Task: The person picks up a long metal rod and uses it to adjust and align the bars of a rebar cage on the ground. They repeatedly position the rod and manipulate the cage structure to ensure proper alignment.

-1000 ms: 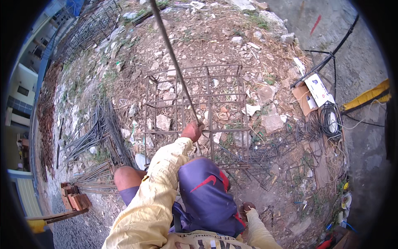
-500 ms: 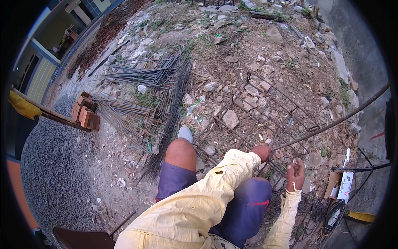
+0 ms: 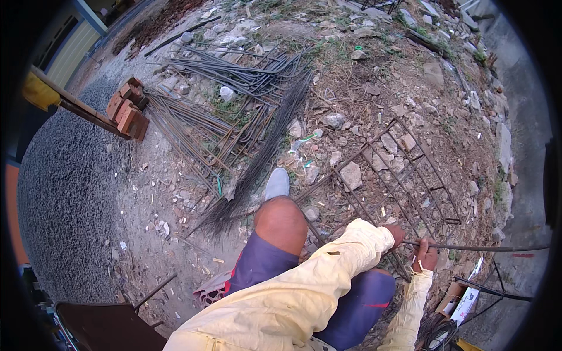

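A long dark steel bar [image 3: 492, 248] runs from my hands out to the right, almost level. My left hand [image 3: 396, 235] is closed round its near end. Just to the right, my right hand [image 3: 425, 255] has its fingers wrapped over the same bar. Below and beyond both hands a rusty cage of tied reinforcing bars [image 3: 383, 175] lies on the rubble. Part of the cage is hidden by my left sleeve and knee.
Bundles of cut and bent steel bars [image 3: 234, 67] and thin dark wire [image 3: 275, 128] lie ahead to the left. Stacked red bricks [image 3: 129, 111] stand beside a gravel heap [image 3: 64, 193]. A grey wall [image 3: 521, 93] borders the right; an opened carton [image 3: 462, 298] sits near it.
The bar has swung from slanting up at the right to nearly level. My right hand, open and apart from it before, has closed on the bar. My view has shifted.
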Motion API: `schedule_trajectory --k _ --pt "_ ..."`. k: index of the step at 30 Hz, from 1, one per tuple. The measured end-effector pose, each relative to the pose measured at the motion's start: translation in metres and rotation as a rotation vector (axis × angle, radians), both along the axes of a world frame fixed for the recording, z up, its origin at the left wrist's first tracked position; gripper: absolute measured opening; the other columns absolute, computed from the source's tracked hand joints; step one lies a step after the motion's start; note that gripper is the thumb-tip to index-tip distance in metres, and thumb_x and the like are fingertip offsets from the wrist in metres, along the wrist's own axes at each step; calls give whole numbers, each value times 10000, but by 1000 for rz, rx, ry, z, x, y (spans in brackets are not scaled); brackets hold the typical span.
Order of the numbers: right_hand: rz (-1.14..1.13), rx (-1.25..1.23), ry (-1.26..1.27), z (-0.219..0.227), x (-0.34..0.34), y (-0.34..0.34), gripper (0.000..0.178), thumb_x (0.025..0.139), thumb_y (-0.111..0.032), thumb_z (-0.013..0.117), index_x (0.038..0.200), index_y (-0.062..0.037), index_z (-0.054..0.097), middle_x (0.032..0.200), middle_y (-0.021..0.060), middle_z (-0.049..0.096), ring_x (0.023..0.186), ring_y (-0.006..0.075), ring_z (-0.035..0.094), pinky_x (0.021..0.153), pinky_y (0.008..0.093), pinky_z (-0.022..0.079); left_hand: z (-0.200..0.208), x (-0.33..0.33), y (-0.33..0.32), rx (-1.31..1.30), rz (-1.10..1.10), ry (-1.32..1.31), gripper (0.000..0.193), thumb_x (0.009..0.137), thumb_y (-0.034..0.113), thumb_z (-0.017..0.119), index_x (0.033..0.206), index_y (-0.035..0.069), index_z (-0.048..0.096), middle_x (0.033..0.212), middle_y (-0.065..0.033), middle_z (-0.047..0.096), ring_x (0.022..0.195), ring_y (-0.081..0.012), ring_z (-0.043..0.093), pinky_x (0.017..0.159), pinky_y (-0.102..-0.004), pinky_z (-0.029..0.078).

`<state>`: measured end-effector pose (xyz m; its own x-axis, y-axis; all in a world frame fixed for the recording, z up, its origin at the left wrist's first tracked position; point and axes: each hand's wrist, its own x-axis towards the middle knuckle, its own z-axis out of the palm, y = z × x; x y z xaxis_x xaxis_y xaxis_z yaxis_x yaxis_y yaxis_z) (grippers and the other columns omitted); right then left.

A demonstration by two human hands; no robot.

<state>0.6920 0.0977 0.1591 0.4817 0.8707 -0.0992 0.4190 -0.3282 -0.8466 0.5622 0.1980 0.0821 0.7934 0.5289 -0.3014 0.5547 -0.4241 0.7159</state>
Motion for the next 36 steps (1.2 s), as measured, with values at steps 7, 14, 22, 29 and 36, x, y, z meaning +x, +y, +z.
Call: schedule_trajectory --k 7,14,22,29,36 --pt "13 53 -138 3 -6 3 291 1019 -285 531 937 -23 628 674 -7 564 573 61 462 507 248 365 138 -135 165 247 220 -306 322 863 280 641 1077 46 690 983 -200 701 947 -375 669 857 -465 524" --pt "45 97 -98 -4 -8 8 297 1017 -300 534 972 -18 613 773 33 636 604 76 521 531 234 414 -8 -415 139 337 1355 22 441 848 296 674 1206 48 601 1223 -228 581 1160 -417 528 985 -495 434" --pt "-19 50 -62 -21 22 -1 308 1020 -301 527 1034 -5 614 822 56 657 614 90 562 535 243 465 -111 -495 61 82 1282 399 491 881 268 648 1347 147 549 1205 -246 617 1118 -431 585 955 -511 469" --pt "10 10 -38 -27 20 5 274 1011 -304 542 969 -35 575 829 56 645 665 115 608 561 251 512 -110 -492 53 56 1261 196 352 880 210 557 1193 94 668 1147 -242 657 1090 -413 613 950 -457 482" --pt "0 49 -90 -22 15 2 302 993 -309 570 967 -12 618 801 51 653 634 108 592 539 245 472 -21 -451 -32 -111 956 71 344 829 210 529 1056 59 738 1080 -242 676 1026 -417 636 937 -454 486"
